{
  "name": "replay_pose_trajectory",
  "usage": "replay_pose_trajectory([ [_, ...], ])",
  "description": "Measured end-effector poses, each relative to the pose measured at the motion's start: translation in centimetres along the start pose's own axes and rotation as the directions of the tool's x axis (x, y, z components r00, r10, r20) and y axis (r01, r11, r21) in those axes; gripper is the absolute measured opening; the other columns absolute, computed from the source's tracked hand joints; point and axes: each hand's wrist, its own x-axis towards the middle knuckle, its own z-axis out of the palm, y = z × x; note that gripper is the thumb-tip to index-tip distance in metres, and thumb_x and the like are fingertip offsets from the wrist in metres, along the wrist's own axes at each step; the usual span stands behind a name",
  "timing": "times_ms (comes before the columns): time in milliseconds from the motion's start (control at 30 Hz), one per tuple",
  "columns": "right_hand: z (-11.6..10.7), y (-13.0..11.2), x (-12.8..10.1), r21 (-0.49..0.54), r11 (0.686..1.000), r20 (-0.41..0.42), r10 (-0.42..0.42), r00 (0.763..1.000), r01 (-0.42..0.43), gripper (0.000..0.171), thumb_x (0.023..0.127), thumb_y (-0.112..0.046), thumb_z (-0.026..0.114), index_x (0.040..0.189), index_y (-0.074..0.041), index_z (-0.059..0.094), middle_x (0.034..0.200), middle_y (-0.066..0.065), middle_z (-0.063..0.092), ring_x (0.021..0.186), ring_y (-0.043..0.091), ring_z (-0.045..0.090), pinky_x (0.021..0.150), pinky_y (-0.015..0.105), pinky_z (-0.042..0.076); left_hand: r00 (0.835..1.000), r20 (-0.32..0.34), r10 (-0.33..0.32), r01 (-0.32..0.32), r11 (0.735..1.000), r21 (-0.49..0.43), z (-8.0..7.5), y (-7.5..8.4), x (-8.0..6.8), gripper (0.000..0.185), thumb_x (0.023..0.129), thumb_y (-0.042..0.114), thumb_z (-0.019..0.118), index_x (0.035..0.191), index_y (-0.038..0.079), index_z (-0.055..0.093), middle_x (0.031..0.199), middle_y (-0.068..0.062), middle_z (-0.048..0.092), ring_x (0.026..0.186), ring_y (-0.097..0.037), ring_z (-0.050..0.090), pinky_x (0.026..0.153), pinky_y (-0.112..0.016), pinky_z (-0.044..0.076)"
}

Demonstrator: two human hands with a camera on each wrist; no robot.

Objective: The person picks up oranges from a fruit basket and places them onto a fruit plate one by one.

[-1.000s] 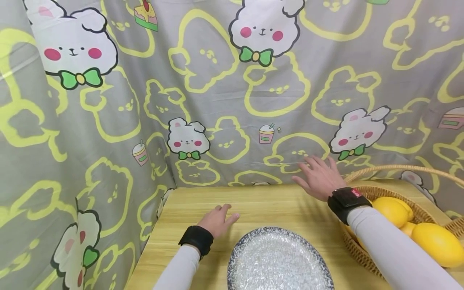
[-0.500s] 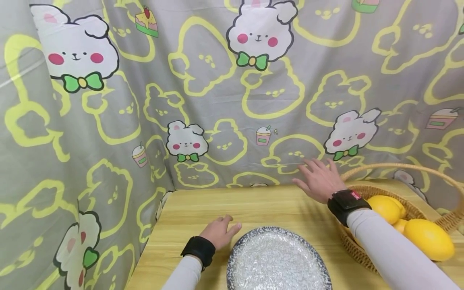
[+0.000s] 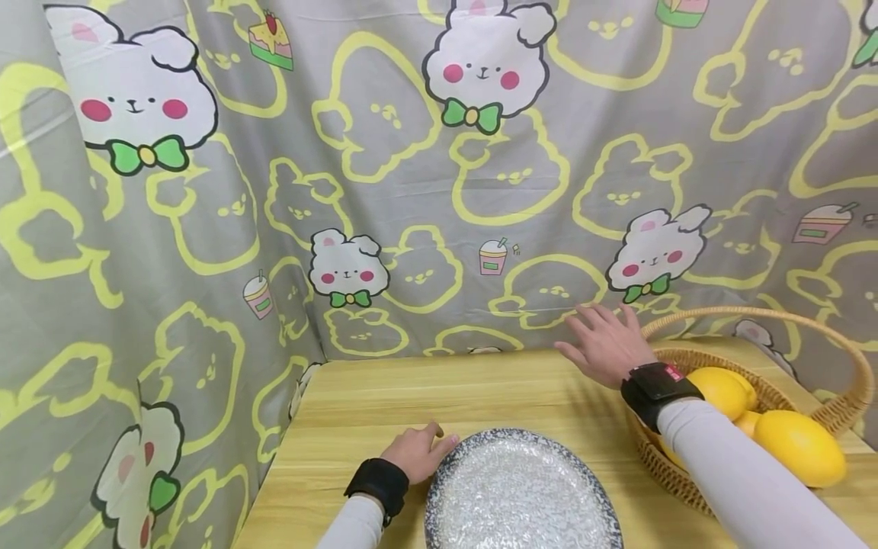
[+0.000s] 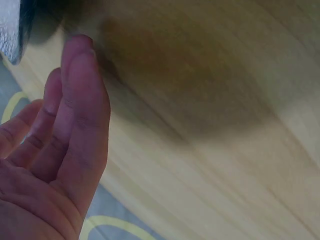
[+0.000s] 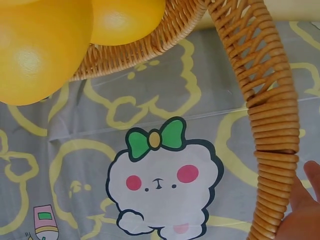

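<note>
My left hand (image 3: 420,454) is just left of a round, pale, speckled plate (image 3: 521,503) with a dark mottled rim, thumb tip right at the rim. In the left wrist view its fingers (image 4: 85,105) are extended over the wood, with the plate's edge (image 4: 11,30) at the top left corner. My right hand (image 3: 607,347) is held with fingers spread beside a wicker basket (image 3: 668,473), holding nothing. Several lemons (image 3: 799,446) lie in the basket, partly hidden by my right sleeve. In the right wrist view, the basket handle (image 5: 272,165) passes close to my hand (image 5: 305,212).
A light wooden table (image 3: 384,381) bears the plate and the basket. Grey cloth (image 3: 411,191) with white bears and yellow outlines hangs behind the table and along its left side. My right forearm (image 3: 748,473) crosses over the basket's near left part.
My left hand has moved slightly right and nearer, up to the plate's rim. The head view has turned a little to the right. My right hand stays almost where it was.
</note>
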Motion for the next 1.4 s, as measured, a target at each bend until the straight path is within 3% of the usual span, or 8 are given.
replay_pose_trajectory([
  [133,0.1,-0.2,0.0,-0.01,1.0,0.001,-0.002,1.0,0.002,0.055,0.104,-0.049,0.055,0.141,-0.009,0.06,0.151,0.022,0.054,0.141,0.044,0.047,0.117,0.074,0.023,1.0,0.011,-0.003,0.003,1.0,-0.029,0.6,-0.4,0.0,0.057,0.108,0.054,0.043,0.127,0.005,0.063,0.067,0.005,0.066,0.057,-0.009,0.059,0.063,-0.031,0.05],
  [300,0.3,-0.4,-0.2,-0.018,1.0,0.004,-0.003,1.0,0.003,0.055,0.104,-0.05,0.055,0.14,-0.009,0.06,0.151,0.022,0.054,0.142,0.044,0.047,0.116,0.074,0.023,1.0,-0.002,0.011,-0.011,0.999,-0.051,1.2,-0.6,0.0,0.046,0.109,0.048,0.044,0.113,0.009,0.067,0.06,0.007,0.055,0.052,-0.009,0.048,0.056,-0.027,0.04],
  [567,0.7,-0.5,-0.6,-0.044,0.999,-0.018,-0.024,1.0,0.023,0.053,0.103,-0.049,0.057,0.136,-0.008,0.062,0.147,0.02,0.058,0.14,0.043,0.049,0.117,0.074,0.023,0.999,-0.025,0.027,-0.029,0.996,-0.079,2.3,-1.4,0.4,0.025,0.104,0.038,0.059,0.096,0.015,0.063,0.053,0.01,0.039,0.045,-0.009,0.035,0.047,-0.024,0.029],
  [867,0.7,-0.6,-0.8,-0.032,0.999,-0.028,-0.009,1.0,0.008,0.053,0.102,-0.05,0.058,0.136,-0.009,0.063,0.149,0.019,0.057,0.141,0.043,0.049,0.116,0.074,0.023,0.999,-0.041,0.005,-0.01,0.994,-0.11,2.8,-2.1,0.7,0.022,0.101,0.04,0.062,0.096,0.019,0.062,0.054,0.011,0.039,0.046,-0.009,0.036,0.049,-0.024,0.03],
  [1100,0.1,-0.8,-1.5,0.029,0.999,0.005,0.02,1.0,-0.021,0.056,0.103,-0.049,0.057,0.141,-0.008,0.06,0.152,0.023,0.052,0.142,0.047,0.045,0.115,0.075,0.023,0.998,-0.06,0.005,-0.015,0.988,-0.154,2.6,-1.0,0.3,0.015,0.101,0.032,0.06,0.096,0.019,0.061,0.055,0.01,0.04,0.046,-0.01,0.033,0.048,-0.025,0.026],
  [1400,-0.1,-0.7,-3.1,0.066,0.997,-0.05,-0.039,0.998,0.042,0.048,0.1,-0.039,0.065,0.134,-0.006,0.064,0.144,0.024,0.058,0.131,0.049,0.054,0.108,0.066,0.037,0.999,-0.036,-0.007,0.0,0.984,-0.181,3.0,-1.6,0.7,0.015,0.1,0.036,0.059,0.097,0.022,0.062,0.056,0.01,0.041,0.048,-0.01,0.035,0.051,-0.026,0.028],
])
